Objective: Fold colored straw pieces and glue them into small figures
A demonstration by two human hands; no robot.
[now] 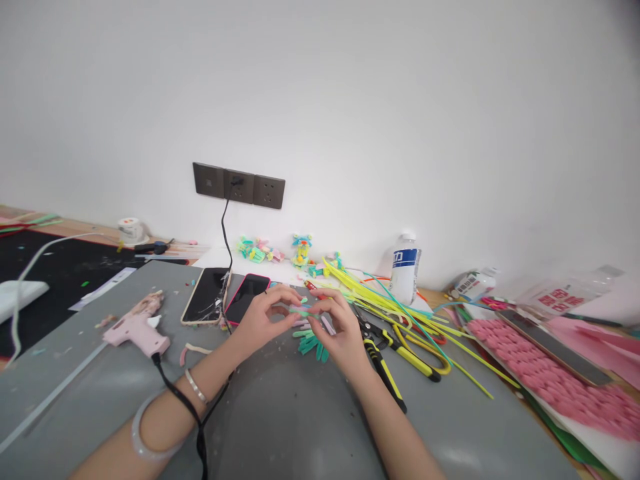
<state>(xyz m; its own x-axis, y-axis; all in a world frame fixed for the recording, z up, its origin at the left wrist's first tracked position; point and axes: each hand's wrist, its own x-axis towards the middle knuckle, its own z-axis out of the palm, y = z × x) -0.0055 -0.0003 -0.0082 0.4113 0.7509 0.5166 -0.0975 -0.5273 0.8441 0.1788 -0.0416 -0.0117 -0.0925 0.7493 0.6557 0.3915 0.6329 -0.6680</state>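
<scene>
My left hand (265, 318) and my right hand (336, 328) meet over the grey mat (280, 420). Their fingertips pinch a short green stick piece (299, 311) between them. A small pile of cut green and pink stick pieces (311, 341) lies just under the hands. My left wrist wears two bracelets. Both hands are closed in a pinch on the piece.
A pink glue gun (136, 327) lies at the left, its black cord crossing my left arm. Two phones (207, 294) (247, 297) lie behind the hands. Yellow-handled pliers (387, 353) and long yellow and green sticks (400, 307) lie to the right. A bottle (405, 265) stands by the wall.
</scene>
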